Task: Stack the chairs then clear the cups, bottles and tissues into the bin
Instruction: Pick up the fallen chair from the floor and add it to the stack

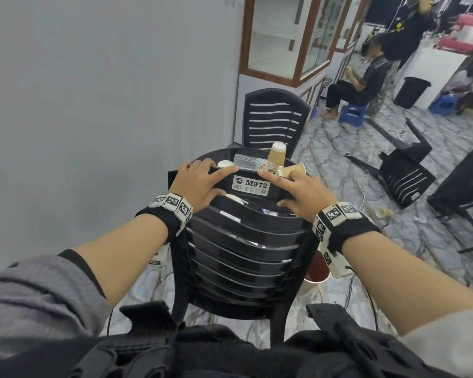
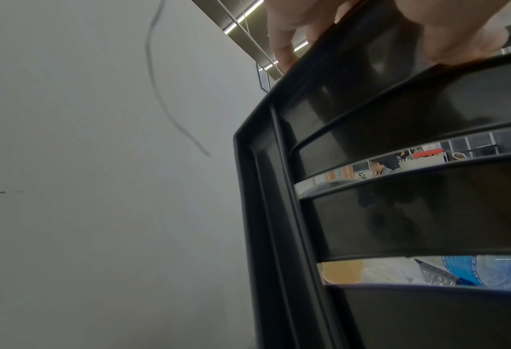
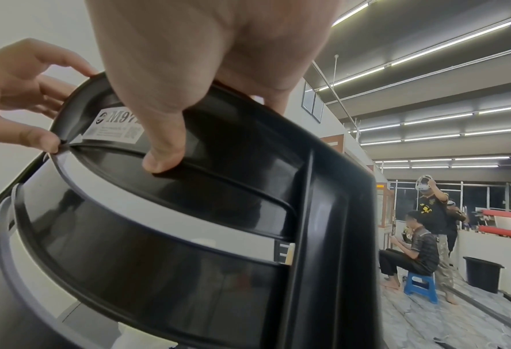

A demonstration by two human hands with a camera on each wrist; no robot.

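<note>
A black slatted plastic chair [image 1: 243,241] labelled M972 stands right in front of me, backrest toward me. My left hand [image 1: 210,178] and right hand [image 1: 273,186] both grip its top rail, fingers over the far side and thumbs on the near side. The left wrist view shows my fingers [image 2: 290,40] curled on the rail [image 2: 368,99]. The right wrist view shows my thumb [image 3: 164,146] pressing the same chair [image 3: 218,236]. Behind the backrest, a round black table [image 1: 224,152] carries an upright paper cup [image 1: 277,155], a lying clear bottle [image 1: 246,162] and more cups.
A second black chair [image 1: 273,121] stands beyond the table; another [image 1: 404,170] lies toppled on the floor at right. A paper cup [image 1: 383,212] lies on the floor. A red-lined container [image 1: 316,271] sits under my right wrist. A black bin [image 1: 411,91] and people are far right.
</note>
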